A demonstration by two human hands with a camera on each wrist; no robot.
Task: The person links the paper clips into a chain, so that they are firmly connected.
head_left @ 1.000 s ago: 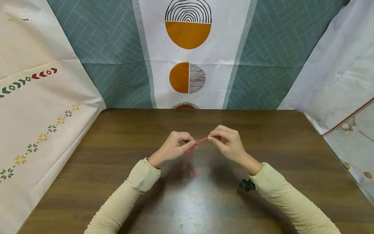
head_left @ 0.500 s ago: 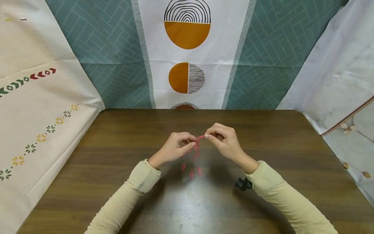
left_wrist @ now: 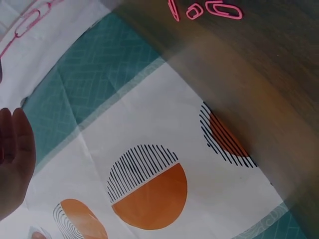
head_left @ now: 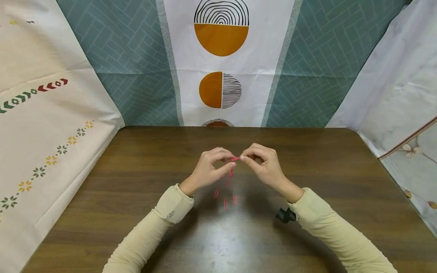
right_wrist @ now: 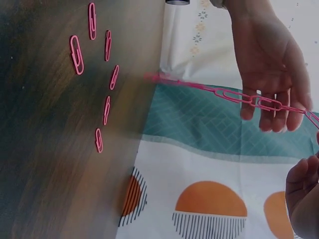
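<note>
A chain of linked pink paper clips hangs from the right hand, whose thumb and index finger pinch its top clip. Close beside it, the left hand has its thumb and index fingertip spread a little apart, one on each side of the clip. Whether they touch it is hard to tell. In the right wrist view, the left hand's fingers lie near the chain, loosely extended. The chain's upper end is partly cut off there. Only part of the left hand shows in the left wrist view.
Several loose pink paper clips lie scattered on the brown wooden table below the hands. A patterned cloth hangs behind the table's far edge. A small black device sits at the right sleeve.
The left thumb and index finger have spread apart from their earlier pinch on the chain. The right hand has moved slightly left, and the chain, stretched between the hands earlier, now hangs down.
</note>
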